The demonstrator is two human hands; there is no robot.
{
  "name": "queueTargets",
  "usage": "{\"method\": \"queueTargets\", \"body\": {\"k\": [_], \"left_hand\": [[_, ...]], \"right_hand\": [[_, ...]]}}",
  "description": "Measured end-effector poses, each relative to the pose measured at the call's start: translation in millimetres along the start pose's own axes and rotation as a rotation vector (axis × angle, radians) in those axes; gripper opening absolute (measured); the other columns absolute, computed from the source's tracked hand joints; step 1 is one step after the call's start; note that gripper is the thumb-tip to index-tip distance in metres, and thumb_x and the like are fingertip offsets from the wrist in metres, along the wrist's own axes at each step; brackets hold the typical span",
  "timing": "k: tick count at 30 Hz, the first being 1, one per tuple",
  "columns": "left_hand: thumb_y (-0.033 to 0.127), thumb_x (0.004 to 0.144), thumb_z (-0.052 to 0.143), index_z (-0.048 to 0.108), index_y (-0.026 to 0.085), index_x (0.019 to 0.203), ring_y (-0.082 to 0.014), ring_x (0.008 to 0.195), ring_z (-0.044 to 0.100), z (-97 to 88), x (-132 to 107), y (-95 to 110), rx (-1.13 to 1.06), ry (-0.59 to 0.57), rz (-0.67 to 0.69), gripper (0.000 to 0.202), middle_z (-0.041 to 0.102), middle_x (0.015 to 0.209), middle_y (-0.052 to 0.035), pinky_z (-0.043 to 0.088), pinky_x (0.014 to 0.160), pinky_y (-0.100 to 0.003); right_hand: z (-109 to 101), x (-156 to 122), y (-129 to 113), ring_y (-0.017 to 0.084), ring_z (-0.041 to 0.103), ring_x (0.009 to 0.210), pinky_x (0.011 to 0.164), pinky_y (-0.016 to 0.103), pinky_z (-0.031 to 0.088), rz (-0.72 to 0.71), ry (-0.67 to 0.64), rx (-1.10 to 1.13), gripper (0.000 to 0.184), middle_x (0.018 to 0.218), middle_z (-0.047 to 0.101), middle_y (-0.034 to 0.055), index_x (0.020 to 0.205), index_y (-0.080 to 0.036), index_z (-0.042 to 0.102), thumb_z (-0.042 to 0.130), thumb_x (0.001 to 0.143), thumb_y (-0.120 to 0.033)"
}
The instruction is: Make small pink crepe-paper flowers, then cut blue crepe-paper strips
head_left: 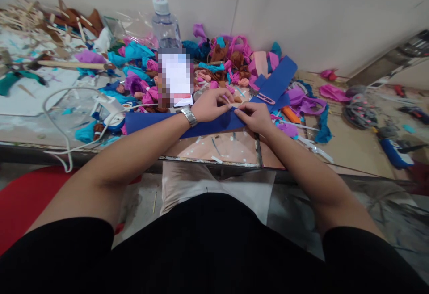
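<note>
A long dark blue strip [150, 122], of paper or fabric, lies along the front of the worktable under my hands. My left hand [212, 105], with a metal watch on the wrist, pinches the strip near its right end. Close beside it, my right hand [254, 116] grips the same end between thumb and fingers. The fingertips of both hands nearly meet there. Behind my right hand rest more blue strips [276, 81], with a pink-handled cutter [266, 99] on top. An orange piece [291, 115] sits just right of that hand.
A phone [176, 77] leans against a clear bottle [166, 28]. Crumpled coloured scraps [140, 81] spread across the table. A white cable [69, 124] loops over the front edge at left. Green-handled pliers [20, 79] lie far left, a blue tool [393, 151] far right.
</note>
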State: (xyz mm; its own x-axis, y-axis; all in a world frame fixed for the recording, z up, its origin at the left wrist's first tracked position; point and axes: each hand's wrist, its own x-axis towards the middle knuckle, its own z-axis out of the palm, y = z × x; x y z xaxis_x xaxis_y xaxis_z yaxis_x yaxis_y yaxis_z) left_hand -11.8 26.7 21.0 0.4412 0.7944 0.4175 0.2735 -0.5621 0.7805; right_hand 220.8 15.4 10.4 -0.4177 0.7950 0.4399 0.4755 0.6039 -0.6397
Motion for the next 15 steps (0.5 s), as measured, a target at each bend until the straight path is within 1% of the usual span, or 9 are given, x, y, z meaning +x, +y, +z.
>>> {"method": "queueTargets", "body": {"k": [3,6,10,15], "left_hand": [[0.031,0.092,0.068,0.069,0.017,0.101,-0.0188,0.087,0.075,-1.0,0.4,0.5,0.039,0.016,-0.008,0.016,0.077,0.101,-0.0062,0.058,0.082,-0.032],[0.031,0.095,0.065,0.070,0.016,0.105,-0.0198,0.089,0.075,-1.7,0.7,-0.6,0.054,0.043,0.004,0.018,0.077,0.104,-0.0078,0.058,0.085,-0.035],[0.031,0.090,0.074,0.070,0.015,0.109,-0.0212,0.096,0.077,-1.8,0.4,-2.7,0.001,0.036,0.045,0.025,0.077,0.113,-0.0105,0.059,0.090,-0.036],[0.029,0.091,0.074,0.072,0.017,0.108,-0.0204,0.093,0.078,-1.8,0.4,-4.4,-0.010,0.028,0.024,0.021,0.079,0.104,-0.0082,0.060,0.087,-0.035]], "right_hand": [[-0.5,0.3,0.8,0.018,0.061,0.065,0.063,0.033,0.042,0.002,0.014,-0.009,0.031,0.073,0.074,0.0039,0.086,-0.017,0.081,0.070,0.094,-0.046],[-0.6,0.6,2.3,0.019,0.062,0.064,0.062,0.033,0.042,0.001,0.030,-0.015,0.031,0.074,0.076,0.0042,0.087,-0.017,0.082,0.070,0.094,-0.045],[-0.8,0.4,3.2,0.019,0.063,0.065,0.063,0.033,0.043,0.011,0.059,-0.017,0.029,0.075,0.077,0.0044,0.088,-0.018,0.083,0.070,0.094,-0.044],[-1.1,0.0,2.9,0.019,0.063,0.065,0.063,0.033,0.042,-0.017,0.028,-0.016,0.029,0.076,0.077,0.0042,0.091,-0.018,0.083,0.070,0.095,-0.043]]}}
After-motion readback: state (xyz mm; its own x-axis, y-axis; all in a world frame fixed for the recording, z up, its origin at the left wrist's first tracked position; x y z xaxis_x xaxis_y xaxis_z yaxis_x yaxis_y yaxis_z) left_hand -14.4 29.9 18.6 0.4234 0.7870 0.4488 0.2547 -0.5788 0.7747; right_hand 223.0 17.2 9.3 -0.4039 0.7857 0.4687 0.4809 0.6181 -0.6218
